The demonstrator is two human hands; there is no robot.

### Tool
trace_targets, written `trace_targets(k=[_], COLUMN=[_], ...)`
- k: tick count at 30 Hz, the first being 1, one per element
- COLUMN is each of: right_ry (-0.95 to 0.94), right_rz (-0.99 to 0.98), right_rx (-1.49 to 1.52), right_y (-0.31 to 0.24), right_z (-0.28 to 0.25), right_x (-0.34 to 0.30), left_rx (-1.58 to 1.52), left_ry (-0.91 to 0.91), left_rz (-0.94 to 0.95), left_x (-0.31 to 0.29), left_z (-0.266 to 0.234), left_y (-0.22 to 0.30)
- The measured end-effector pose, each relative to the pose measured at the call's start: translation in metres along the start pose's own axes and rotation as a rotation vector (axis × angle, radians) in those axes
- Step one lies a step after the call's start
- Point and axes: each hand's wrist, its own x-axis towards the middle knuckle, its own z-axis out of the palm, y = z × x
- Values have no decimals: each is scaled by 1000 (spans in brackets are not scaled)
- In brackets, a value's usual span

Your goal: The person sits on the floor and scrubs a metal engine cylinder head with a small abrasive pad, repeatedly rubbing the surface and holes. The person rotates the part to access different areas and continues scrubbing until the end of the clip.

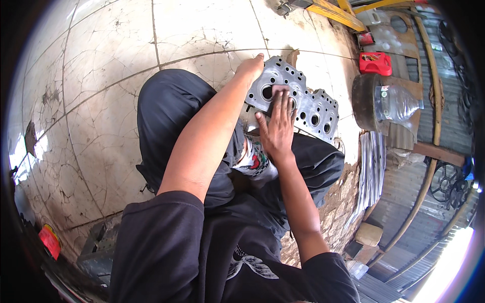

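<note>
A grey metal engine cylinder head (317, 105), with several round bores and bolt holes in its flat face, rests slantwise in front of my knees. At its left end, my left hand (251, 67) grips the edge, the thumb pointing up; part of the fingers is hidden. My right hand (277, 132) lies on the flat face with fingers stretched out, pressing down a small pinkish-brown abrasive pad (281, 88). The pad sits beside a large bore, mostly covered by the fingertips, which look darkened.
Cracked pale floor tiles (106, 45) spread ahead and left. To the right stand a red jug (375, 63), a large clear plastic bottle (399, 103), a dark round drum (365, 103) and corrugated sheets (371, 171). A yellow metal frame (336, 16) is at the top right.
</note>
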Motion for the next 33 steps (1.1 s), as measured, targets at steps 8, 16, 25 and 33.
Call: trace_targets(k=[8, 16, 25, 33], right_ry=[6, -67, -74, -72], right_rz=[-29, -35, -173, -259], right_rx=[-29, 0, -16, -47], right_y=[-10, -22, -23, -34], right_z=[5, -2, 2, 3], right_x=[12, -14, -13, 27], left_rx=[-7, -12, 377, 683], left_ry=[-14, -5, -57, 28], left_rz=[1, 61, 177, 197], left_x=[5, 5, 1, -14], left_z=[-3, -2, -21, -49], left_y=[0, -3, 24, 43])
